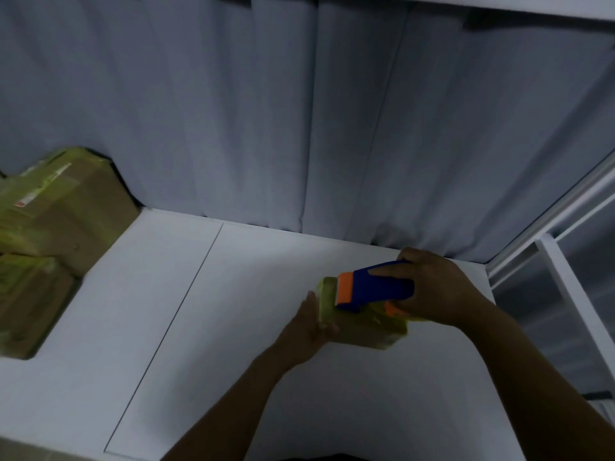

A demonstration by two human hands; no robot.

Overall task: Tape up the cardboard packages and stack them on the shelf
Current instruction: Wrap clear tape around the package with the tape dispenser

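A small cardboard package (366, 331) wrapped in yellow-green tape lies on the white shelf board (206, 327), right of centre. My left hand (312, 322) grips its left end. My right hand (436, 289) holds a blue and orange tape dispenser (376, 289) pressed on the package's top, the orange blade end pointing left. Taped cardboard packages (56, 227) are stacked at the far left of the board.
A grey curtain (299, 128) hangs behind the shelf. A white metal frame (565, 277) rises on the right, and an upper shelf edge (499, 8) runs along the top. A seam crosses the board left of centre.
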